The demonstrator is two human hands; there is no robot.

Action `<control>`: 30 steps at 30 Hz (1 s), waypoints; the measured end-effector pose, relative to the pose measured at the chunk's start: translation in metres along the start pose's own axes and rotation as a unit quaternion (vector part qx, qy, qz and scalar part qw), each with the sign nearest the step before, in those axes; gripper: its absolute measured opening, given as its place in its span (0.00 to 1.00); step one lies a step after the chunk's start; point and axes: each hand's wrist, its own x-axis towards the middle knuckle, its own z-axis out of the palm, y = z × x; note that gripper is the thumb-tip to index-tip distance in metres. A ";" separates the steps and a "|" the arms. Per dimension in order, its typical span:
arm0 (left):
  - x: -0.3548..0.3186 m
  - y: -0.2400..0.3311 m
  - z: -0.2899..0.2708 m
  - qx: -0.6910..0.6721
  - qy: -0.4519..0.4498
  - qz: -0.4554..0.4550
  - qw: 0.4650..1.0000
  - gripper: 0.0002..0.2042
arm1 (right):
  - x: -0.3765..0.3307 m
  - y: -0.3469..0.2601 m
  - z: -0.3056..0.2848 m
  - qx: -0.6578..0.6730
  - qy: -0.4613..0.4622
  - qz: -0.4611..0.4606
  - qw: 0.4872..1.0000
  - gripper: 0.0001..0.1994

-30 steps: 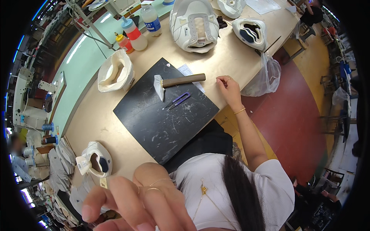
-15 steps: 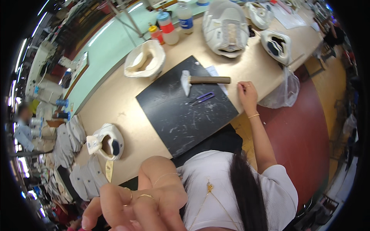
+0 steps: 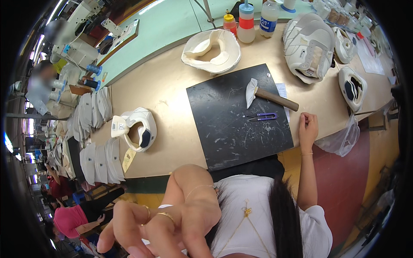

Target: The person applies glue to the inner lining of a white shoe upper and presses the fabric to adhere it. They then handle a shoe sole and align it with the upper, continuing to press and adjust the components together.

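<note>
My left hand (image 3: 172,219) is raised close to the camera at the lower left. Its fingers are loosely bent and apart, with nothing seen in them, though the lower edge cuts part of it off. At the table's near right edge rests my right hand (image 3: 308,127), its fingers curled in and no object visible in it. Closest to it is a hammer (image 3: 277,99) with a wooden handle and a white-covered head, lying on the black cutting mat (image 3: 232,142). Purple thread snips (image 3: 264,116) lie below the hammer on the same mat.
Cream shoe uppers (image 3: 140,129) stand left, with stacked grey-white pieces (image 3: 101,161) beside them. A round cream upper (image 3: 189,53) and bottles (image 3: 246,26) are at the back. More white uppers (image 3: 309,51) sit at right; a plastic bag (image 3: 344,137) hangs off the edge.
The view has swung left, so the table and everything on it appear farther right. My left hand stays raised and bent; my right hand stays at the table edge.
</note>
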 end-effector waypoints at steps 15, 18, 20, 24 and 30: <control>0.005 -0.078 -0.137 0.759 0.028 -0.010 0.651 0.25 | -0.002 0.001 -0.003 -0.024 -0.052 -0.004 0.998 0.06; -0.025 -0.045 -0.207 0.660 0.329 -0.378 0.560 0.27 | -0.002 0.002 -0.002 -0.030 -0.050 0.000 0.998 0.06; -0.045 -0.030 -0.240 0.375 0.423 -0.563 0.603 0.29 | 0.000 0.000 -0.002 -0.013 -0.051 0.008 0.999 0.06; -0.061 -0.054 -0.260 0.303 0.442 -0.609 0.585 0.24 | 0.001 0.001 0.000 -0.040 -0.067 0.009 0.997 0.07; -0.029 -0.060 -0.243 0.424 0.415 -0.514 0.619 0.16 | -0.004 0.008 -0.001 -0.051 -0.056 -0.001 0.997 0.07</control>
